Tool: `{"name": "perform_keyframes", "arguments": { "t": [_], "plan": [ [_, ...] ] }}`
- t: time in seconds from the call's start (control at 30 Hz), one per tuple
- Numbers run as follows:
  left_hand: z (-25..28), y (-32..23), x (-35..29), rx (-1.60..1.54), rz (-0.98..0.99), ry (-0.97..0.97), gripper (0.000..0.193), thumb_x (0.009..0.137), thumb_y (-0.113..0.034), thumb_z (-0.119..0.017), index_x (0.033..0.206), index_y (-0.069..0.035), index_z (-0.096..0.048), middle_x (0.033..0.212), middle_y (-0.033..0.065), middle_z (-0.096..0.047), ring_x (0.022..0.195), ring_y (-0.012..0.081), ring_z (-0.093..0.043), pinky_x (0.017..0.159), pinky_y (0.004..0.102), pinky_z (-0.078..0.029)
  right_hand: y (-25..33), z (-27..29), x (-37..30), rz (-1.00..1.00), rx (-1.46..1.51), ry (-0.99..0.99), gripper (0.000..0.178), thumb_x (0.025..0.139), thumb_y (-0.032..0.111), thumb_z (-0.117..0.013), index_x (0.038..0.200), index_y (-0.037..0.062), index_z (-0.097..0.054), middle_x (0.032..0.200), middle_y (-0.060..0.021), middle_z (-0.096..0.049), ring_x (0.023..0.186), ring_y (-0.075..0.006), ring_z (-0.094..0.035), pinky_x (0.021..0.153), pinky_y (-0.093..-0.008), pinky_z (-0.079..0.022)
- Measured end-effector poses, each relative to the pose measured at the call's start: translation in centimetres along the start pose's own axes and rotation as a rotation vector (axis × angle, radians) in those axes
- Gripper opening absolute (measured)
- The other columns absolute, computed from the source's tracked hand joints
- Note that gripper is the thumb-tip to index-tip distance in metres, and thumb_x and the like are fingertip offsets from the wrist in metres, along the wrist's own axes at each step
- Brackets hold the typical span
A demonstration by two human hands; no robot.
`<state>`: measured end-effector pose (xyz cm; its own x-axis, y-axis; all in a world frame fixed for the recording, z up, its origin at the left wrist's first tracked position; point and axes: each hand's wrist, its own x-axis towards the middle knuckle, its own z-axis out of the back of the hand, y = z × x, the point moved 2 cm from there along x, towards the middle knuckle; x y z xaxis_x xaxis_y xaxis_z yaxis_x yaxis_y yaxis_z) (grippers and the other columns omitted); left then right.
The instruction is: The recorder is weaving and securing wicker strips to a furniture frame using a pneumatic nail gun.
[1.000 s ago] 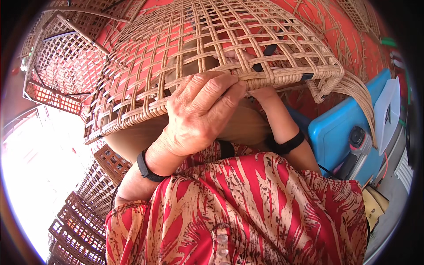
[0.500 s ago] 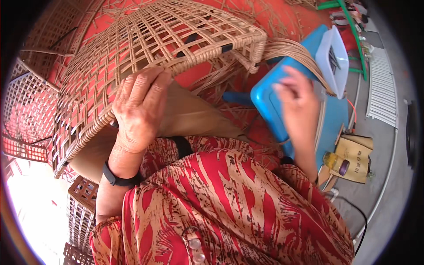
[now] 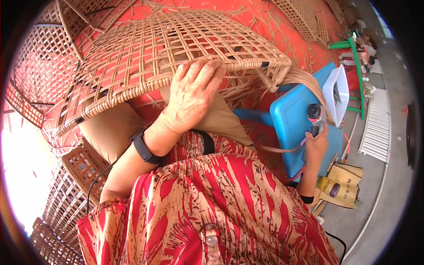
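Note:
Across my lap and legs lies a large open-weave rattan panel [image 3: 145, 57] with a thick wrapped rim and a few black bands. My left hand [image 3: 194, 88] is curled over its near rim, right of the middle, with the fingertips hidden behind the edge. On the right, my right hand [image 3: 316, 145] is closed around the handle of a gun-shaped power tool [image 3: 314, 118], dark grey and black with a round head and red trim. That tool is above a blue plastic stool [image 3: 285, 121]. A bundle of loose rattan strips [image 3: 304, 81] trails over the stool's far side.
A white plastic bin [image 3: 334, 95] with dark contents stands beyond the stool. A brown paper bag [image 3: 346, 185] and a yellowish jar [image 3: 329, 186] are at the right. Woven panels [image 3: 46, 66] stand at left, with more baskets [image 3: 81, 163] below. Cane scraps litter the red floor covering [image 3: 234, 15].
My right hand was blurred in motion over the stool with no tool visible; now it grips the gun-shaped power tool. My left hand has shifted right along the rim. The view has shifted too.

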<state>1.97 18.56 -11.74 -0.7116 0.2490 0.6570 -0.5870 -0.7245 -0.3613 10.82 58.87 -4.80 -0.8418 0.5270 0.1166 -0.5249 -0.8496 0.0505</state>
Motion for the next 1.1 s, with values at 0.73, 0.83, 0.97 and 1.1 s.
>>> {"name": "perform_keyframes", "arguments": {
  "t": [0.73,0.83,0.97,1.1],
  "plan": [
    [0.4,-3.8,0.2,-0.024,0.053,0.080,0.048,0.077,-0.016,-0.058,0.124,-0.002,-0.062,0.125,0.0096,-0.057,0.120,0.0250,-0.053,0.103,0.0424,-0.040,25.5,14.4,1.7,0.170,0.494,0.939,0.034,0.077,0.016,-0.075,0.098,-0.0036,-0.058,0.071,-0.0071,-0.060,0.058,-0.0148,-0.058,0.055,-0.0289,-0.048],
    [0.4,-4.0,0.2,-0.024,0.050,0.059,0.049,0.076,-0.017,-0.059,0.122,-0.001,-0.063,0.125,0.0093,-0.057,0.119,0.0244,-0.054,0.103,0.0415,-0.040,25.6,14.2,2.0,0.164,0.457,1.004,0.035,0.077,0.016,-0.076,0.099,-0.0035,-0.057,0.071,-0.0070,-0.061,0.058,-0.0148,-0.059,0.056,-0.0289,-0.048],
    [0.4,-4.0,0.0,-0.014,0.032,0.024,0.049,0.075,-0.017,-0.059,0.121,-0.001,-0.064,0.124,0.0085,-0.057,0.117,0.0238,-0.055,0.102,0.0407,-0.041,25.9,14.4,1.8,0.120,0.461,0.962,0.038,0.076,0.016,-0.077,0.100,-0.0034,-0.055,0.070,-0.0073,-0.061,0.059,-0.0149,-0.059,0.057,-0.0292,-0.048],
    [0.4,-4.1,0.0,-0.010,0.047,0.036,0.049,0.075,-0.017,-0.059,0.121,-0.001,-0.064,0.124,0.0083,-0.057,0.118,0.0239,-0.054,0.102,0.0406,-0.041,25.8,14.2,2.1,0.114,0.421,0.917,0.048,0.073,0.014,-0.071,0.114,-0.0031,-0.053,0.082,-0.0092,-0.059,0.058,-0.0150,-0.056,0.055,-0.0311,-0.049]
  ]
}}
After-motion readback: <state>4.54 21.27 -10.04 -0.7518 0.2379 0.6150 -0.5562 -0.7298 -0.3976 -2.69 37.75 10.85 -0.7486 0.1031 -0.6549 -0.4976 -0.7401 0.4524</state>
